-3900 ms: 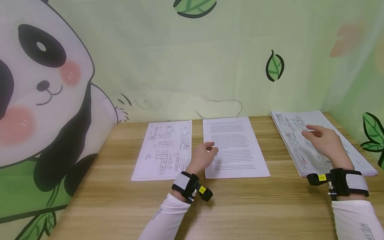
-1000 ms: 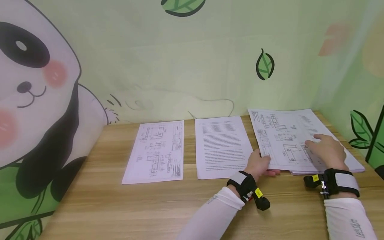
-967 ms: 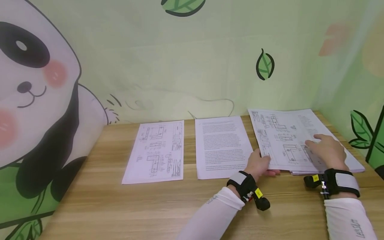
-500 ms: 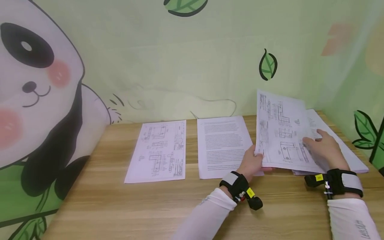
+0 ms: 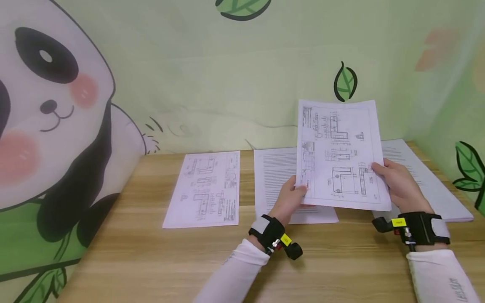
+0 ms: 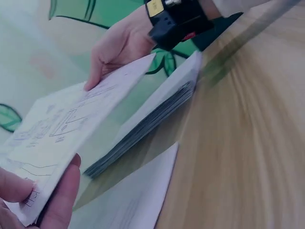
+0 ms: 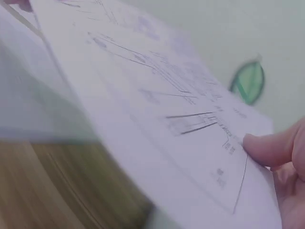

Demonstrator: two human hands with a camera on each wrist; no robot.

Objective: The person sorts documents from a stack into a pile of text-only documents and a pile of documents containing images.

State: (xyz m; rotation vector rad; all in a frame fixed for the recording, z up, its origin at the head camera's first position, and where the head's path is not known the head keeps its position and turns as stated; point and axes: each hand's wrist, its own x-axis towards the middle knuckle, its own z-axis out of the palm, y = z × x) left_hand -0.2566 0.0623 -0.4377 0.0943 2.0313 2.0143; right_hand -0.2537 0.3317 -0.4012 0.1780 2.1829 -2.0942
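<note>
Between both hands, a sheet of paper (image 5: 342, 143) printed with a technical drawing is held up off the table, tilted toward the camera. My left hand (image 5: 289, 198) pinches its lower left edge, thumb on the printed face and fingers behind. At the lower right edge my right hand (image 5: 403, 185) pinches it the same way, thumb in front. The left wrist view shows the left thumb (image 6: 16, 186) on the print. Behind the raised sheet lies a text page (image 5: 274, 181), partly covered. To the right, the thick paper stack (image 5: 435, 189) has a text page on top.
Another drawing sheet (image 5: 204, 189) lies flat on the left of the wooden table (image 5: 170, 265). A cloth backdrop (image 5: 212, 75) with a panda and leaves rises right behind the table's far edge.
The drawing sheet has come up off the right-hand stack and moved left, in front of the text page. Earlier only the left hand gripped its edge; now the right hand pinches it too.
</note>
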